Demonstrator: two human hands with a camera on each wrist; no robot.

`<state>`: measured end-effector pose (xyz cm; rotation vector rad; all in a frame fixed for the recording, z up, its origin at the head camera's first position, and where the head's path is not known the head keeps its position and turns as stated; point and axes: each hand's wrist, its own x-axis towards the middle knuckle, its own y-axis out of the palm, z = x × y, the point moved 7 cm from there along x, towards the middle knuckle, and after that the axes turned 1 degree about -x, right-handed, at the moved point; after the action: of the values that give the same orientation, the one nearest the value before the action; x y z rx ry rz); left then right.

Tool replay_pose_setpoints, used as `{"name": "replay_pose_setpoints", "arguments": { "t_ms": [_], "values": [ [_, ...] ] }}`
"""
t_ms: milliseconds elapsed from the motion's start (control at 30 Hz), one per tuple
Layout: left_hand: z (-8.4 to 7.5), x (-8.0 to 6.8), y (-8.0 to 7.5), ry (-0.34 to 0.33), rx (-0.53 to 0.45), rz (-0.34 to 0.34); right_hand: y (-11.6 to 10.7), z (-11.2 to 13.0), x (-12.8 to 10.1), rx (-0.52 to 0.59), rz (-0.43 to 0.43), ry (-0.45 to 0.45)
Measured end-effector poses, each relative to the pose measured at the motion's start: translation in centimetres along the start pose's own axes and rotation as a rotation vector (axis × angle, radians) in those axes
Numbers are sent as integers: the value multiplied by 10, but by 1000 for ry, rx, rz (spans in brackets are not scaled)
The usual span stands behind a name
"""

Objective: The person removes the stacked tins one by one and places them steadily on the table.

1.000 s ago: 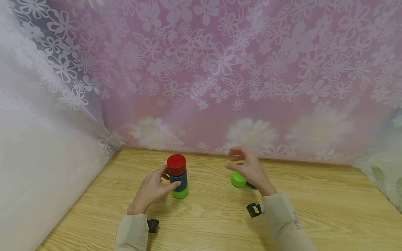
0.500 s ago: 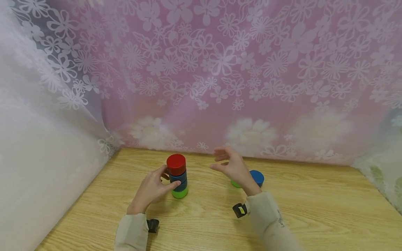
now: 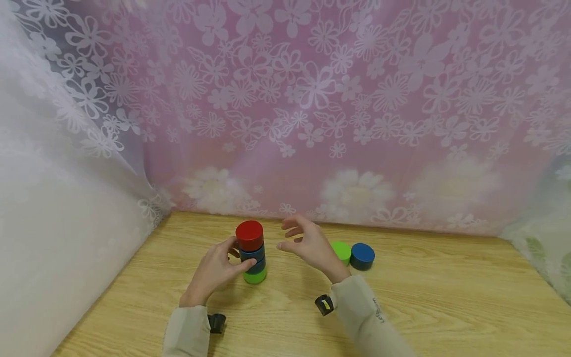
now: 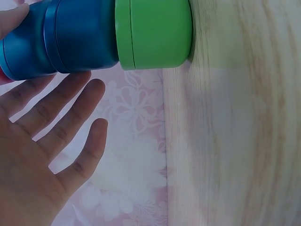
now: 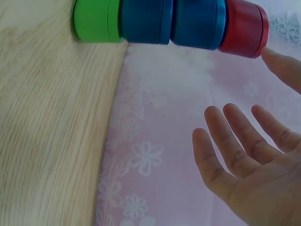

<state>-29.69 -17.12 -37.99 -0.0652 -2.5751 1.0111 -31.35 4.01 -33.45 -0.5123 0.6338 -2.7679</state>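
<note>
A stack of small round lidded tins stands on the table at left centre in the head view. A green tin (image 3: 255, 276) is at the bottom, then a blue tin (image 4: 87, 35), another blue tin (image 5: 197, 23) and a red tin (image 3: 250, 235) on top. My left hand (image 3: 214, 270) holds the stack from the left, thumb in front on the blue part and fingers behind. To the right of the stack, my right hand (image 3: 310, 245) is in the air with nothing in it, fingers loosely bent. In the right wrist view its thumb tip overlaps the red tin's lid edge.
A loose green tin (image 3: 342, 252) and a loose blue tin (image 3: 363, 257) sit side by side on the wooden table (image 3: 437, 292), right of my right hand. A pink floral curtain (image 3: 285, 124) hangs along the back edge, and a white sheet (image 3: 76, 223) hangs at left.
My right hand has moved left from over the loose tins to near the stack, uncovering the loose blue tin. My left hand and the stack have stayed nearly still.
</note>
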Motion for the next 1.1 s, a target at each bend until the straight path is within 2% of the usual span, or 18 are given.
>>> {"name": "replay_pose_setpoints", "arguments": {
  "t_ms": [367,700,1100],
  "values": [
    [1,0,0,0,-12,5,19,7,3,25,59,-26],
    [0,0,0,7,0,5,27,16,6,35,90,-21],
    [-1,0,0,16,-13,8,35,20,8,30,107,-60]
  ]
}}
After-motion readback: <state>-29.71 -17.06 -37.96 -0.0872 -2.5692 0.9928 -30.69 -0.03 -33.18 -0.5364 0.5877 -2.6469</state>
